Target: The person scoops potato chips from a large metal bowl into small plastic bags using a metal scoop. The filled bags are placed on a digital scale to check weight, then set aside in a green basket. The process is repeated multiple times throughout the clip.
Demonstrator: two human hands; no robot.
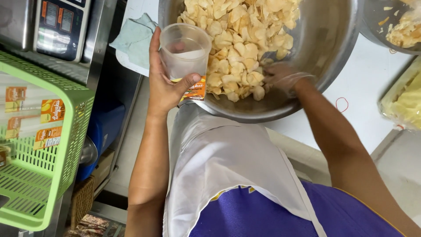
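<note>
I see left hand gripping clear plastic cup with orange label at near rim of large steel bowl, gloved right hand loosely curled among pale yellow chips, hold unclear.

A single view is given, taken from the head and aimed steeply down and forward, close over the steel bowl at 12 o'clock on the white surface.

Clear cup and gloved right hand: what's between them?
Head view: pale chips in the steel bowl fill the stretch between the cup and right hand.
</note>
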